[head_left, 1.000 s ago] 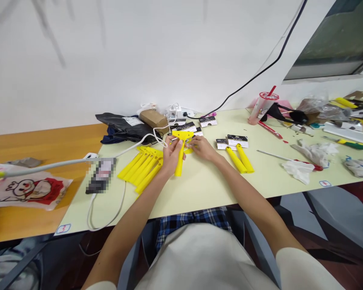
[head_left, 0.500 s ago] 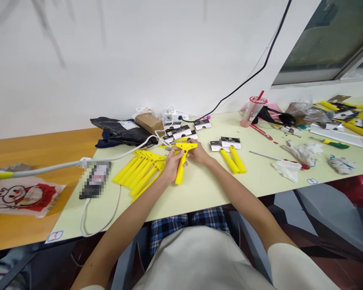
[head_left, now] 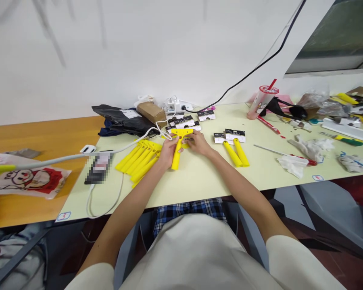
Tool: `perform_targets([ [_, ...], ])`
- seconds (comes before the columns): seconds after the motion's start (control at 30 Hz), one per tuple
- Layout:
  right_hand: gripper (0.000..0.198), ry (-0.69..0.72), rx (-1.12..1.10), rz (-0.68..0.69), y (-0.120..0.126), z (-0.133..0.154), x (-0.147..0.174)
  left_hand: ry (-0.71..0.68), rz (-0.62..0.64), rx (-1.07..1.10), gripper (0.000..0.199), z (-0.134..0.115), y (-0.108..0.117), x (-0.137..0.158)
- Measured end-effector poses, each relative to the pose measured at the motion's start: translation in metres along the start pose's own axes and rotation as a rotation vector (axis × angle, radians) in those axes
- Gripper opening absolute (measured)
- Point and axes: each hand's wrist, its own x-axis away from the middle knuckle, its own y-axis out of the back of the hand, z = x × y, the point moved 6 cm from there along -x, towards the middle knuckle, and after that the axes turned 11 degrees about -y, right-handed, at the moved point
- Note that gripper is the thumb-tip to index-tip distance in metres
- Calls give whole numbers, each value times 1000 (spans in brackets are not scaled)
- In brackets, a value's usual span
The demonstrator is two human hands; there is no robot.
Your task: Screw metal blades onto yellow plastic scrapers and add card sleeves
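A yellow T-shaped scraper [head_left: 176, 155] stands out in front of me, its wide head away from me and its handle toward me. My left hand [head_left: 167, 152] is closed around its handle from the left. Just right of the scraper, my right hand [head_left: 199, 143] has its fingers curled inward near the head; what they pinch, if anything, is hidden. Several similar yellow scrapers [head_left: 142, 155] lie side by side left of my left hand. Black-and-white cards [head_left: 184, 122] lie behind the hands. To the right lie two yellow handles [head_left: 236, 154] with cards at their upper ends.
A blurred phone-like object [head_left: 99, 167] and white cable lie left. Behind are a black plastic bag [head_left: 124, 121], a cardboard box [head_left: 151, 112] and a power strip [head_left: 172, 106]. A drink cup [head_left: 262, 102], screwdriver [head_left: 269, 150] and crumpled gloves [head_left: 310, 148] are on the right.
The view has shifted slightly. My right hand's fingers have drawn a little away from the scraper's head, while my left hand keeps hold of its handle.
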Motion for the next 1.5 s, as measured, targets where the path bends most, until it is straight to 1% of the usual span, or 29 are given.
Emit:
perform_targets([
  [0.13,30,48,-33,-13,1,7,2,-55,-50,-4,37,-12,13,-9],
  [0.27,20,59,-32,-11,0,14,5,-51,-110,-14,36,-14,20,-12],
  [0.33,16,14,-18,-11,0,14,6,-46,-120,-9,38,-13,19,-12],
  [0.47,18,-124,-6,6,-1,5,4,-37,-102,3,39,-13,16,-11],
  [0.63,10,-192,-35,26,-5,-5,2,-27,-79,23,41,-12,15,-11],
  [0.7,10,-175,-30,17,-5,-5,3,-7,-71,18,43,-9,14,-10],
  [0.83,13,-58,21,-42,1,3,6,35,-67,3,46,-2,10,-6],
  [0.9,15,-31,13,-94,8,6,8,49,-78,6,46,1,9,-5],
  [1.1,18,-6,-230,-350,34,15,16,48,-146,4,44,4,7,-3],
  [1.2,25,12,-312,-429,41,19,20,54,-192,-17,44,5,8,-3],
  [1.33,27,46,-360,-435,43,24,24,56,-164,-61,44,7,7,-3],
  [1.5,13,61,-361,-420,41,30,22,39,-116,-94,47,10,8,-2],
])
